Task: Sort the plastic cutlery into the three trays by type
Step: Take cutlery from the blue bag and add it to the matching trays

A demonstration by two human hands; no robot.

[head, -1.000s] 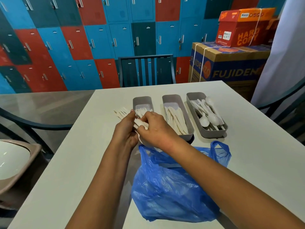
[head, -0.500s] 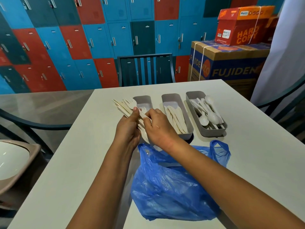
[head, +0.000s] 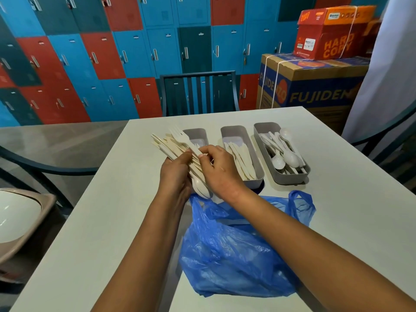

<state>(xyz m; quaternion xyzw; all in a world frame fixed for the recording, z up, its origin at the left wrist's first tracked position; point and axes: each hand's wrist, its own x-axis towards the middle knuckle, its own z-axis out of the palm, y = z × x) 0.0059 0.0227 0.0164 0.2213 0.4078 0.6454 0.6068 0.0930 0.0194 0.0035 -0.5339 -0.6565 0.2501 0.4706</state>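
Note:
My left hand (head: 174, 174) grips a bundle of cream plastic cutlery (head: 167, 145) that fans out to the upper left. One white fork (head: 183, 139) sticks up from the bundle, and my right hand (head: 217, 168) pinches its handle. Three grey trays stand in a row behind my hands. The left tray (head: 195, 134) is partly hidden by my hands and shows a few white pieces. Knives lie in the middle tray (head: 234, 131). Spoons fill the right tray (head: 267, 128).
A crumpled blue plastic bag (head: 236, 248) lies on the white table (head: 108, 217) just in front of my hands. A dark chair (head: 199, 93) stands at the far edge. Cardboard boxes (head: 315, 86) are stacked at back right, with coloured lockers behind.
My left hand has raised the bundle and shifted it a little left. My right hand has drawn one fork up and out of the bundle by its handle.

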